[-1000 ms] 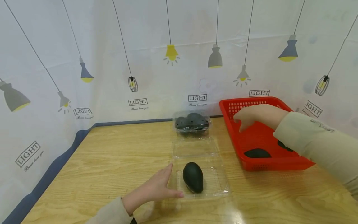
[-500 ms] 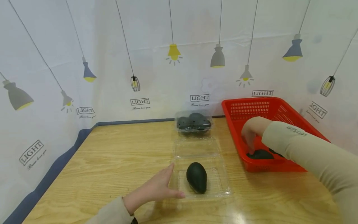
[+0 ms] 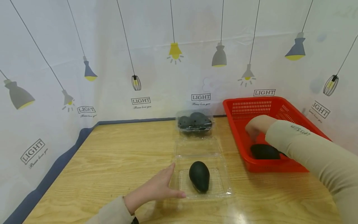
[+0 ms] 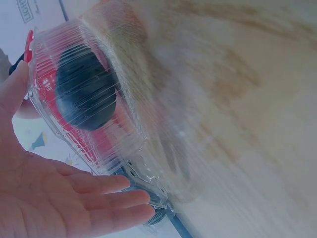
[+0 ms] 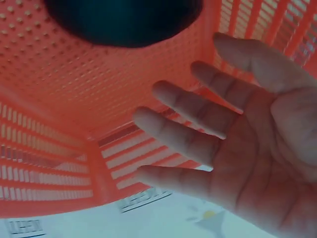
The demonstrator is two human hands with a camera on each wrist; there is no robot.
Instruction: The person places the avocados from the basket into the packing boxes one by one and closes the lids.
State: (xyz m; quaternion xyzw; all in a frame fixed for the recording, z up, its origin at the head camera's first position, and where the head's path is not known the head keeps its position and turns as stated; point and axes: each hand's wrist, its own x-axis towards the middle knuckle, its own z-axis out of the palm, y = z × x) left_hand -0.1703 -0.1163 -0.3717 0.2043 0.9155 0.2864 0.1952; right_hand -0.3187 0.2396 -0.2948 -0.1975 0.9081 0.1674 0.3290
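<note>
A dark green avocado (image 3: 199, 176) lies in the near tray of an unfolded clear plastic clamshell (image 3: 218, 186). My left hand (image 3: 156, 187) is at that tray's left edge, thumb and fingers spread; in the left wrist view the palm (image 4: 44, 193) faces the clear wall and holds nothing. Inside the red basket (image 3: 240, 133), my right hand (image 3: 258, 126) is low beside another avocado (image 3: 265, 151). The right wrist view has the right hand (image 5: 237, 129) with fingers apart and the avocado (image 5: 126, 20) just beyond them. My sleeve partly hides the basket's contents.
Behind the unfolded clamshell, a second clear clamshell (image 3: 195, 123) with several avocados stands against the printed backdrop (image 3: 156, 56). Slotted walls ring the red basket on the right. Wooden tabletop (image 3: 120, 149) stretches to the left.
My right hand has come from the basket's far left part down and nearer, beside the avocado. That avocado has shifted slightly and shows more of itself. My left hand stays by the clamshell.
</note>
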